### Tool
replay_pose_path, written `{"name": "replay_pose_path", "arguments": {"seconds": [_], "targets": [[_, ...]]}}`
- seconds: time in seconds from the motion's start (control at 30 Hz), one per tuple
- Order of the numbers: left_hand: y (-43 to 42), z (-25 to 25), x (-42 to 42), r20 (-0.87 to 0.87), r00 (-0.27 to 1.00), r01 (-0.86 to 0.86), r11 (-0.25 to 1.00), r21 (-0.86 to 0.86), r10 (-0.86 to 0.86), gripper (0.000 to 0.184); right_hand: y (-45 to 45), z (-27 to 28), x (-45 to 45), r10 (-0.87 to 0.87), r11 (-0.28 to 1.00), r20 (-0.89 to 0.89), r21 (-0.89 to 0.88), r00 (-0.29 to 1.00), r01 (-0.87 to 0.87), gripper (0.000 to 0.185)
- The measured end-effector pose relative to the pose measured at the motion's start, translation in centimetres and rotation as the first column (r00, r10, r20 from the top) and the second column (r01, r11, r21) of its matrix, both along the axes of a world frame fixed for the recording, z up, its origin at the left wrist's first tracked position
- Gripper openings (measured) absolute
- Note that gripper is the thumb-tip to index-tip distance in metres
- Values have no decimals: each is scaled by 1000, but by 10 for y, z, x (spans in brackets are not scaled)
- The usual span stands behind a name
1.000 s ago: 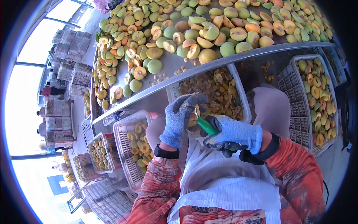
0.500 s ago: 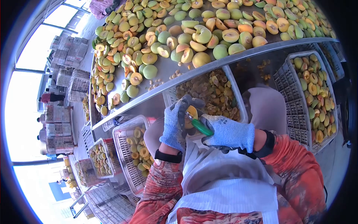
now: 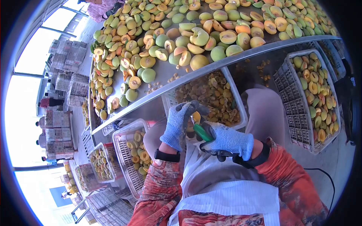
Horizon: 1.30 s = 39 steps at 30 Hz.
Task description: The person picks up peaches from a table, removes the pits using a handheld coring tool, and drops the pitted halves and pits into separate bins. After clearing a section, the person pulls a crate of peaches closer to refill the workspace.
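Fruit piece (image 3: 196, 117), its orange side showing, is pinched in the fingers of my gloved left hand (image 3: 175, 125), just in front of the right one. From my remote seat I see the right hand (image 3: 230, 141) closed around a green handle (image 3: 203, 132) — its metal tip is right at the fruit, though I can't tell how deep. Beyond them sits a crate of scraps (image 3: 239, 98), partly under the bench (image 3: 166, 68) — itself heaped with halved fruit (image 3: 228, 37).
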<state>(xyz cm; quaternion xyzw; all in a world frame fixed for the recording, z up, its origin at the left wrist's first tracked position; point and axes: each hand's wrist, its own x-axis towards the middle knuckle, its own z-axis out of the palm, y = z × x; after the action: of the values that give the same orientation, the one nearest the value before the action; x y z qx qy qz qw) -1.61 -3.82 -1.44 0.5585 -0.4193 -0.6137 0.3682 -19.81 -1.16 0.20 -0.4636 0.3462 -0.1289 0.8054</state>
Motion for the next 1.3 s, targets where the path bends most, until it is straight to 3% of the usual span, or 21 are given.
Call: {"name": "replay_pose_path", "arguments": {"seconds": [0.03,0.1,0.13,0.2,0.23,0.3,0.43,0.5,0.63,0.7,0.73,0.83,0.9,0.97,1.03,1.07,1.1,1.13,1.17,1.23,1.3], "targets": [[-2,4,-4,-1,1000,6,1000,-3,-6,29,1,-2,-2,-6,1000,-1,-3,1000,6,30],[1,12,-6,-92,994,56,997,48,-51,30,9,-13,-2,-92,984,259,171,961,49,29],[1,14,-7,-91,995,52,998,41,-48,30,10,-16,-2,-87,985,259,164,962,45,29],[5,17,-9,-272,962,61,993,104,-31,32,12,-20,-2,-170,948,365,313,915,52,44],[6,16,-12,-270,962,61,993,99,-32,32,12,-20,-2,-168,950,367,308,915,51,44],[7,12,-15,-426,888,-82,972,219,171,36,11,-18,-3,-168,949,371,313,913,47,36],[10,8,-8,-519,829,-68,960,272,206,33,8,-20,1,-120,945,375,327,919,-10,40],[18,7,-17,-460,828,-314,945,95,322,32,8,-28,11,-190,948,402,311,896,62,43],[14,-4,-10,-438,792,-399,903,158,426,31,5,-31,21,-227,956,396,265,890,126,44],[18,-7,-11,-453,852,-335,938,-86,263,33,-2,-25,12,-147,947,390,320,909,16,46],[16,-6,-12,-456,849,-338,937,-84,266,33,-5,-22,9,-144,947,387,321,911,14,46],[7,-7,-11,-562,769,-310,947,87,303,33,-10,-18,6,-95,956,327,292,940,-5,46],[-3,-20,-8,-592,683,-346,904,252,427,34,-9,-16,11,-148,960,381,276,913,41,42],[-3,-15,5,-616,660,-359,901,243,429,36,-8,-11,11,-194,971,326,199,925,134,39],[1,18,42,-469,743,-397,878,265,478,41,-10,-20,13,-247,968,279,119,928,222,37],[8,13,77,-336,795,-482,862,159,506,43,-13,-42,16,-332,819,78,-471,940,328,36],[18,7,108,-197,821,-540,841,36,536,45,-16,-61,17,-505,397,-43,-898,862,187,36],[30,24,111,20,780,-625,780,-26,625,37,-20,-75,13,-499,511,-463,-840,732,-183,38],[41,42,117,225,686,-685,718,-118,692,30,-23,-77,10,-515,505,-451,-847,729,-168,38],[73,-26,225,495,651,-347,806,-480,575,18,-22,-83,10,-534,562,-525,-806,663,-186,41],[62,-17,215,478,613,-387,766,-514,630,21,-20,-84,11,-558,502,-405,-860,724,-95,45]]}}
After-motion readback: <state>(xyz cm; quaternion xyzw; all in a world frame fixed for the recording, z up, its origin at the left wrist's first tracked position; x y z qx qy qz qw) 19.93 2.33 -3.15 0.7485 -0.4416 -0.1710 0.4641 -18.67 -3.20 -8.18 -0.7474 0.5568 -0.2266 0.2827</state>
